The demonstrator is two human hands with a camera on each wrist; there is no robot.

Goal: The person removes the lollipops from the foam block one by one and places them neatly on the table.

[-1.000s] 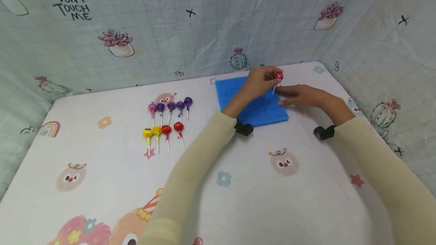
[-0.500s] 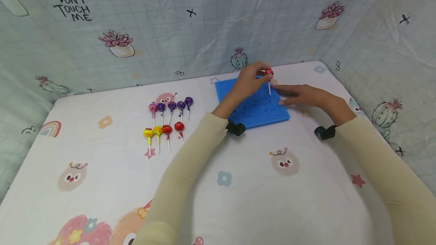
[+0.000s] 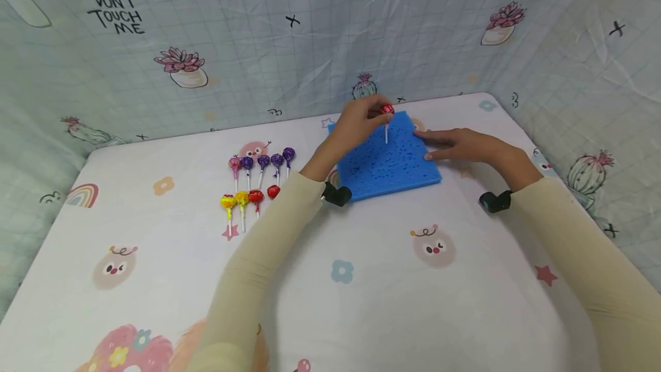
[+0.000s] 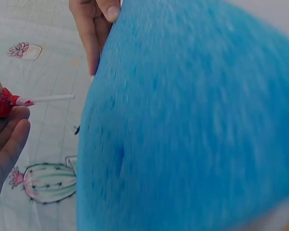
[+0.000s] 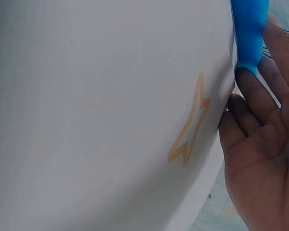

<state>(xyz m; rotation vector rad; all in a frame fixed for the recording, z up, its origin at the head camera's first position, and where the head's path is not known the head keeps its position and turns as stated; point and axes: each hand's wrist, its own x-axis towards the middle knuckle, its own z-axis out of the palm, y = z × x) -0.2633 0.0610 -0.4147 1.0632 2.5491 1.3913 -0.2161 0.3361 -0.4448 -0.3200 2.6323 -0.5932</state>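
My left hand point(image 3: 358, 123) pinches a red-wrapped lollipop point(image 3: 387, 109) by its candy head, and the white stick points down over a blue foam block point(image 3: 395, 168). In the left wrist view, the end of the lollipop stick point(image 4: 62, 97) appears just apart from the pitted foam surface point(image 4: 192, 115). Against the block's right edge, my right hand point(image 3: 465, 145) rests on the table with fingers extended. The right wrist view has its fingertips touching the foam's side point(image 5: 250, 33).
Left of the foam lie two rows of lollipops: a pink one point(image 3: 234, 163) with several purple ones point(image 3: 263, 161) behind, yellow ones point(image 3: 228, 201) and red ones point(image 3: 256, 196) in front. My left sleeve point(image 3: 263, 263) partly covers the front row. A patterned cloth wall point(image 3: 248, 45) stands behind.
My left hand has carried the red lollipop leftward above the foam, its stick turning more upright. The left forearm now overlaps the front-row lollipops. My right hand has stayed at the foam's edge.
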